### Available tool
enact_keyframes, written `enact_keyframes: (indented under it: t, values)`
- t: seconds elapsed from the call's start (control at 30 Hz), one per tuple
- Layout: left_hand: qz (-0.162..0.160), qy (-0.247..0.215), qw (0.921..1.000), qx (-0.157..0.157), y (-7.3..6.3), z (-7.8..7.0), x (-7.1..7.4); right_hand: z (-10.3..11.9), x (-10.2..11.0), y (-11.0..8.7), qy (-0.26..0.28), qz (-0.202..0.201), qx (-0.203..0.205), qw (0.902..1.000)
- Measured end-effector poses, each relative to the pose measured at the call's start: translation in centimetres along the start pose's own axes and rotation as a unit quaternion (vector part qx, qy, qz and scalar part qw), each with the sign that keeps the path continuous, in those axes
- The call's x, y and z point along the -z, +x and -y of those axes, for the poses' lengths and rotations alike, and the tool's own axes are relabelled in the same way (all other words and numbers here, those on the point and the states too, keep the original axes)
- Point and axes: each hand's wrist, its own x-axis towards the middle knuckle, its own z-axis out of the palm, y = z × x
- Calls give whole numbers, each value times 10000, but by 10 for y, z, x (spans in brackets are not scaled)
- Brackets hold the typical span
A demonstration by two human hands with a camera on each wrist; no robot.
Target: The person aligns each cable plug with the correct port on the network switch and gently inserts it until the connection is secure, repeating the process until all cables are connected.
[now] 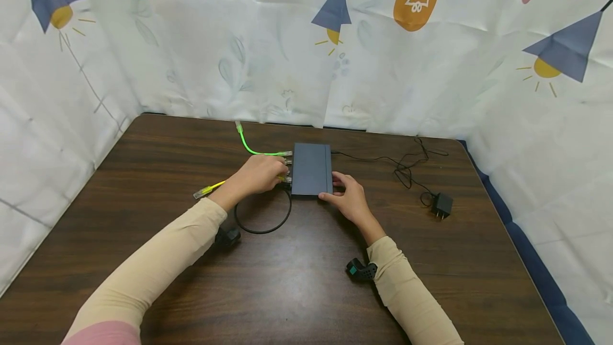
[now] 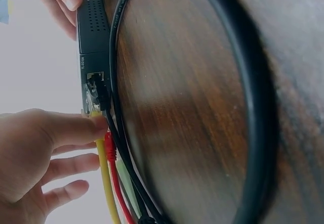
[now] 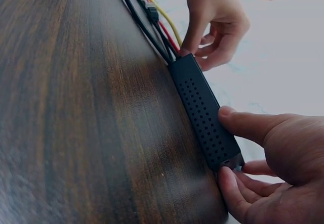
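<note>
Head view shows the dark box (image 1: 311, 169) on the table (image 1: 297, 281), its long axis front to back, just right of the left hand (image 1: 262, 172), pinching the yellow cable (image 1: 215, 187), while the right hand (image 1: 351, 198) grips the box's near right corner.

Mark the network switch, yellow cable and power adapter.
Network switch (image 1: 311, 170): head view, top face.
Yellow cable (image 2: 105, 171): left wrist view, sheath below thumb.
Power adapter (image 1: 442, 204): head view, housing above prongs.
</note>
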Motion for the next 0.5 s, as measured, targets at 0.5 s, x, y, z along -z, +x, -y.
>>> enact_keyframes:
  t: [0.5]
  values:
    - [1,-117,9999,-77,-2,0,-1,-2,0,1,8,72,-41,10000]
